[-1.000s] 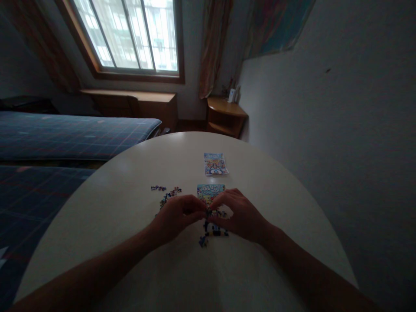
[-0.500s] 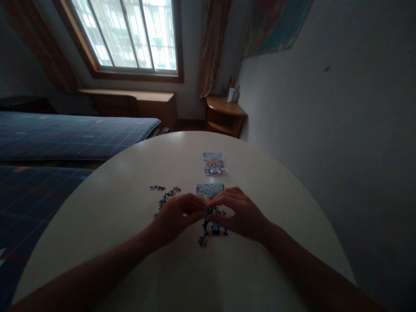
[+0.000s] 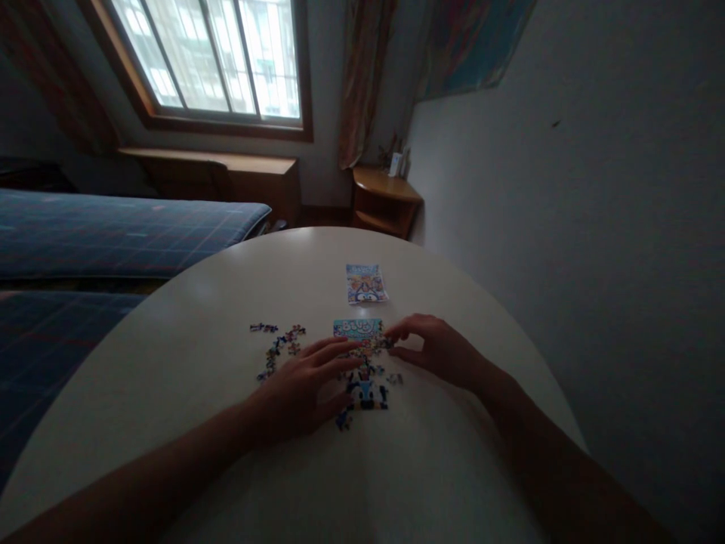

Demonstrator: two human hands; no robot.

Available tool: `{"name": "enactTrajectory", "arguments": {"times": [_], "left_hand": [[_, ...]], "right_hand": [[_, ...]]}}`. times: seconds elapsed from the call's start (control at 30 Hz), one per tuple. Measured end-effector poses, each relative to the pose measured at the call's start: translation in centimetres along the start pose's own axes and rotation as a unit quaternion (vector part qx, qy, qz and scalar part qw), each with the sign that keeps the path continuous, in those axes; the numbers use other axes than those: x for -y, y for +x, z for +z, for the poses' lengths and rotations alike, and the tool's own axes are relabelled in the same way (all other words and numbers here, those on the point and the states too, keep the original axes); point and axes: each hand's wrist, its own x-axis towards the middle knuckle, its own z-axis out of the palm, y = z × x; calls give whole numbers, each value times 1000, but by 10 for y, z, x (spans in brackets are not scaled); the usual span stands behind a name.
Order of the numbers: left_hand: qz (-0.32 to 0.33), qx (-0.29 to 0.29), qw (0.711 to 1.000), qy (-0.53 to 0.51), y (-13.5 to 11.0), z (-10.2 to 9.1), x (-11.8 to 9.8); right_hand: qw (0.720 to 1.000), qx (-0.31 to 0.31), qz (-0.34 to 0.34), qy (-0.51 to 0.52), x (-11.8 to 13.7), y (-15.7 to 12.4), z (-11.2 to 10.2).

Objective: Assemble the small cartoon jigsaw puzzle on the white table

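Note:
A partly assembled jigsaw puzzle lies flat on the white table, with lettering along its top and a blue cartoon face at its bottom. My left hand is open, fingers spread over the puzzle's left side and hiding part of it. At the upper right edge of the puzzle, my right hand pinches a small puzzle piece between thumb and forefinger. A loose piece sits just right of the puzzle, and a few joined pieces are near its lower left corner.
Several loose pieces are scattered left of the puzzle, with a short row of pieces beyond them. A printed picture sheet lies farther back on the round table. A bed stands left, a wall right.
My hands, close together over the puzzle before, have moved apart. The right has gone right to the puzzle's edge; the left has spread its fingers. The view has shifted slightly.

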Motion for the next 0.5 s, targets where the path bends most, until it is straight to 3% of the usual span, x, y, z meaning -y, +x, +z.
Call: {"name": "enactTrajectory", "arguments": {"times": [0.17, 0.5], "left_hand": [[38, 75, 996, 41, -3, 1, 3], [37, 107, 993, 39, -3, 0, 4]], "right_hand": [[997, 34, 69, 16, -17, 0, -4], [997, 64, 30, 41, -9, 3, 4]]}}
